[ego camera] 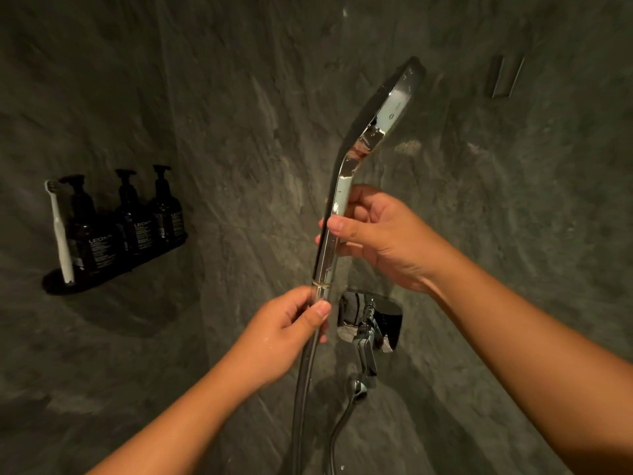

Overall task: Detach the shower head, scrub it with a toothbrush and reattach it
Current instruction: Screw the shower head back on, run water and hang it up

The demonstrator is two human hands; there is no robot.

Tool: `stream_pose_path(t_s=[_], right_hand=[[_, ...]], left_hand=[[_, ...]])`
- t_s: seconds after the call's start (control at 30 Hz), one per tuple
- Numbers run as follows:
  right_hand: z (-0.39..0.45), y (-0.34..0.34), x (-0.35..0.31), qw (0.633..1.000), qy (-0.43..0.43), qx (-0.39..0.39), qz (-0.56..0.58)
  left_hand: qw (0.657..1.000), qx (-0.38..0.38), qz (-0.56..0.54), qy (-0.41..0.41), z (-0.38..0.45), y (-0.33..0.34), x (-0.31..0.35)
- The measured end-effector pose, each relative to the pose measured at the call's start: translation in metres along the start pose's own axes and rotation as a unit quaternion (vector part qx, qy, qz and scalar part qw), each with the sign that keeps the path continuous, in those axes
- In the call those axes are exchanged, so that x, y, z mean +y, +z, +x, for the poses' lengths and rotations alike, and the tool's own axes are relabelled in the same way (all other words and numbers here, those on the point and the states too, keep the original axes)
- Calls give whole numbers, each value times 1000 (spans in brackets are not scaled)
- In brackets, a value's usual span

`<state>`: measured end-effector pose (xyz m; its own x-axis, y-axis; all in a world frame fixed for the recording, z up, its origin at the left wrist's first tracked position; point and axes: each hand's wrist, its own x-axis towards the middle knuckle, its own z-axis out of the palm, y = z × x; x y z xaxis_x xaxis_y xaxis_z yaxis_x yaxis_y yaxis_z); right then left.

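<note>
Dark stone shower walls enclose the scene. Nearest, the left hand (291, 323) pinches the hose (301, 378) at the connector nut (321, 286); just above, the right hand (380, 234) clasps the handle of the shower head (383, 118), held upright off its wall bracket (363, 351). Head and hose appear joined, so detaching seems under way, not finished. Far left, the toothbrush (60, 231) stands untouched on a shelf (54, 284) beside three pump bottles (133, 221). Scrubbing and reattachment remain.
</note>
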<state>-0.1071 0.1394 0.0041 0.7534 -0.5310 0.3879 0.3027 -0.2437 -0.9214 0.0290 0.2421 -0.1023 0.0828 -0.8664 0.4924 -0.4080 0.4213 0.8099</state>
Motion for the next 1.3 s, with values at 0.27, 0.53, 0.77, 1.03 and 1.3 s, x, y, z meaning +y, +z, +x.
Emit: stream_pose_path(t_s=[0.27, 0.53, 0.77, 1.03, 1.3], right_hand=[[-4, -2, -6, 1000, 1, -24, 15], [-1, 5, -2, 993, -30, 67, -88], [-5, 2, -11, 994, -4, 51, -95], [-4, 10, -5, 958, -51, 165, -228], [-15, -2, -11, 1000, 12, -9, 13]], left_hand=[[999, -10, -48, -12, -1, 1, 0], [1000, -4, -18, -22, -1, 6, 3], [1000, 0, 1, -11, -3, 6, 6], [1000, 0, 11, -6, -5, 14, 3], [1000, -6, 9, -6, -7, 10, 1]])
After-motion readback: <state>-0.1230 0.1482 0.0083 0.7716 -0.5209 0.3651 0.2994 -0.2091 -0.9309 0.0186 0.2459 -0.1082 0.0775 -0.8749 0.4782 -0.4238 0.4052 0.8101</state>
